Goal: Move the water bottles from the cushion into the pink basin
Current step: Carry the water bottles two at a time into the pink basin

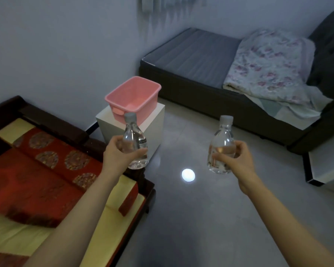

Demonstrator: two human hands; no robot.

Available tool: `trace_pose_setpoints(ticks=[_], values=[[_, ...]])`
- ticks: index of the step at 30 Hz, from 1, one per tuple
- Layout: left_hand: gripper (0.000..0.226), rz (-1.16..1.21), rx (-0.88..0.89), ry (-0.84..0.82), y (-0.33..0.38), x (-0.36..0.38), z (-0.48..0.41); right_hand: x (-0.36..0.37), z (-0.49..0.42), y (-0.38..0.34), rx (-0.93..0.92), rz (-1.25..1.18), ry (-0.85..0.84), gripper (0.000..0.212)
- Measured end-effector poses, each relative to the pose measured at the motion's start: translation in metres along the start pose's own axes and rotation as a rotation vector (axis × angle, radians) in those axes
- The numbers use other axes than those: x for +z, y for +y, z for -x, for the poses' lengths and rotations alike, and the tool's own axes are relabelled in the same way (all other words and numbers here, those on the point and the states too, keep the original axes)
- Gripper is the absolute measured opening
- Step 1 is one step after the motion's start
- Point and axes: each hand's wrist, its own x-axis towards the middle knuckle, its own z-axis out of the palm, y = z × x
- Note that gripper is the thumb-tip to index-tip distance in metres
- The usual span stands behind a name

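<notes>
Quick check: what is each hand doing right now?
Left hand: grips a clear water bottle, upright, in the air.
Right hand: grips a second clear water bottle, also upright.

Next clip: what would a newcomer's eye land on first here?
Two clear water bottles stand out mid-frame, both held upright: the left bottle in the left hand, the right bottle in the right hand. Beyond the left bottle, the pink basin sits on a white stand. The red cushion fills the lower left.
</notes>
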Motion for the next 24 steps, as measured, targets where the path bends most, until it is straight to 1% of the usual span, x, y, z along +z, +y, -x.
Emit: trace_pose_setpoints(ticks=[4,7,11,13,16,18,20,24], values=[[0.067,-0.048,0.001,0.003,0.012,0.03,-0.05,-0.009,-0.069,-0.008,0.002,0.008,-0.04,0.067],[0.069,-0.052,0.003,0.063,0.022,0.056,-0.099,-0.012,-0.14,-0.016,0.004,0.007,-0.075,0.068],[0.079,-0.064,-0.027,0.139,0.025,0.086,-0.157,-0.012,-0.229,-0.019,-0.012,0.01,-0.138,0.059],[0.08,-0.037,-0.061,0.219,0.028,0.108,-0.192,-0.012,-0.285,-0.031,-0.023,0.021,-0.194,0.06],[0.083,-0.018,-0.081,0.283,0.038,0.137,-0.237,-0.011,-0.359,-0.054,-0.053,0.029,-0.257,0.061],[0.085,-0.006,-0.09,0.317,0.042,0.151,-0.261,-0.007,-0.399,-0.066,-0.068,0.031,-0.287,0.06],[0.084,-0.006,-0.095,0.342,0.045,0.161,-0.281,-0.002,-0.432,-0.072,-0.084,0.038,-0.312,0.064],[0.09,-0.023,-0.116,0.388,0.051,0.173,-0.329,0.024,-0.498,-0.087,-0.105,0.056,-0.383,0.067]])
